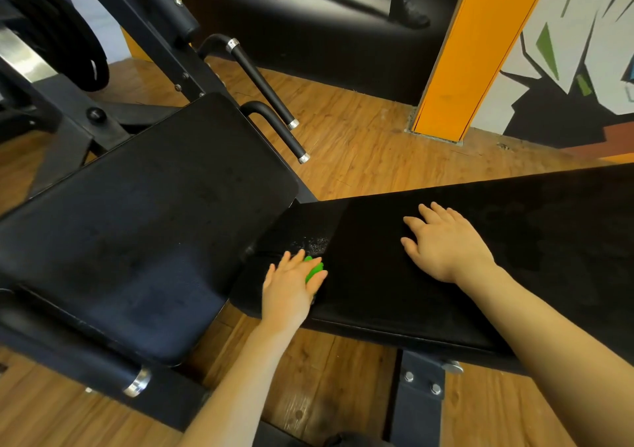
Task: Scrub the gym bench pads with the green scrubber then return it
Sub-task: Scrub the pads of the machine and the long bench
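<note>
Scrubbing is underway: the left hand (291, 289) presses the scrubber (314, 270) on the right pad (394, 295) (wet patch just beyond), its grip clamped on it. The right hand (442, 244) rests flat, fingers apart; the left pad (144, 227) and the return look still to do.

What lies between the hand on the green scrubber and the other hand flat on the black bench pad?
In the head view, only bare black bench pad separates the left hand, holding the green scrubber, from the right hand.
</note>
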The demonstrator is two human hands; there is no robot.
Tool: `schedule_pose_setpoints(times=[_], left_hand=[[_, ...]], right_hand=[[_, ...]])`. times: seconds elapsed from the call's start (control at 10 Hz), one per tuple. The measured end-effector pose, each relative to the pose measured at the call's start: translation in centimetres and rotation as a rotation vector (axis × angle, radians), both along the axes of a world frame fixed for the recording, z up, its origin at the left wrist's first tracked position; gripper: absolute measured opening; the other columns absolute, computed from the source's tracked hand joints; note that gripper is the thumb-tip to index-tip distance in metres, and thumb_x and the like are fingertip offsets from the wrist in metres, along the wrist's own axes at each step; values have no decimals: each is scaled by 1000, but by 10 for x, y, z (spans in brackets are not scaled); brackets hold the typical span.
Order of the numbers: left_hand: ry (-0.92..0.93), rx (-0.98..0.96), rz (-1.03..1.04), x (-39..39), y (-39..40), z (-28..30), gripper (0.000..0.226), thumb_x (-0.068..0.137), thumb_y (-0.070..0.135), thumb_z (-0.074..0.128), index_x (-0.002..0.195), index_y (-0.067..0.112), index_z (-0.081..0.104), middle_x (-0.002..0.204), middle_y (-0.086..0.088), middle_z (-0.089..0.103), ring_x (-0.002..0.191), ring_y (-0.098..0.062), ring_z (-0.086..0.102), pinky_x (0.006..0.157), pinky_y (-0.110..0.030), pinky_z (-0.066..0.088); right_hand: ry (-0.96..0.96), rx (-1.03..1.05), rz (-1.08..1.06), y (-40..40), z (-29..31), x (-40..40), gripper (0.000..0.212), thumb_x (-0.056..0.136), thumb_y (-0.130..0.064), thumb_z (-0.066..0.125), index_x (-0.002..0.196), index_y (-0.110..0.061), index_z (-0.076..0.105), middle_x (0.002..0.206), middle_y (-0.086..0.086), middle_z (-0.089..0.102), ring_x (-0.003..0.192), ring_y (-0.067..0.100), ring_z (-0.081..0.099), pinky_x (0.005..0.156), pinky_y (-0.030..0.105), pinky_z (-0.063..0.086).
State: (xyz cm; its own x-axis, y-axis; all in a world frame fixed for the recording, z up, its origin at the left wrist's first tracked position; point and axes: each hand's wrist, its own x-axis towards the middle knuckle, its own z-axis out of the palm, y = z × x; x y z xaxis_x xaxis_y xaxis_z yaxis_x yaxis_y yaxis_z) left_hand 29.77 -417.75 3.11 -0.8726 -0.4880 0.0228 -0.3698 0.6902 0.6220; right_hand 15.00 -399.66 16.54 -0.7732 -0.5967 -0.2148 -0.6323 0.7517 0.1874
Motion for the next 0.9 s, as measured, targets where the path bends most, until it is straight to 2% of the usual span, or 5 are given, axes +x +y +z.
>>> schedule_pose_setpoints(times=[0.3, 0.4, 0.7, 0.8, 0.9], left_hand=[[218, 218, 51, 4, 18, 3, 32, 102, 26, 47, 130, 22, 61, 144, 3, 50, 140, -8, 35, 116, -31, 28], [245, 207, 15, 3, 35, 12, 32, 102, 27, 46, 130, 22, 61, 144, 4, 50, 139, -5, 35, 112, -20, 25], [285, 124, -36, 5, 48, 14, 34, 99, 32, 52, 131, 25, 61, 145, 6, 48, 140, -2, 28, 113, -19, 25], [239, 96, -31, 5, 42, 12, 35, 99, 35, 50, 132, 26, 60, 147, 8, 46, 139, 0, 24, 118, -28, 19], [191, 94, -22, 7, 36, 10, 36, 100, 36, 48, 133, 28, 58, 148, 9, 43, 144, -7, 25, 116, -24, 9]], right_hand=[[8, 4, -4, -2, 0, 0, 57, 103, -46, 30, 154, -21, 27, 162, 11, 20, 150, 28, 13, 122, 43, 14], [7, 2, -2, -1, 0, 0, 56, 103, -46, 30, 154, -21, 26, 162, 11, 19, 150, 27, 12, 122, 43, 15], [-21, -6, -1, 1, 2, 1, 56, 104, -46, 30, 154, -22, 26, 162, 9, 18, 151, 27, 10, 123, 43, 13], [-27, -9, 4, 1, 3, 2, 55, 104, -45, 30, 154, -22, 26, 162, 9, 18, 151, 27, 11, 122, 43, 13], [-24, -13, 8, 1, 2, 2, 55, 104, -45, 30, 154, -22, 27, 162, 9, 19, 150, 26, 11, 123, 42, 13]])
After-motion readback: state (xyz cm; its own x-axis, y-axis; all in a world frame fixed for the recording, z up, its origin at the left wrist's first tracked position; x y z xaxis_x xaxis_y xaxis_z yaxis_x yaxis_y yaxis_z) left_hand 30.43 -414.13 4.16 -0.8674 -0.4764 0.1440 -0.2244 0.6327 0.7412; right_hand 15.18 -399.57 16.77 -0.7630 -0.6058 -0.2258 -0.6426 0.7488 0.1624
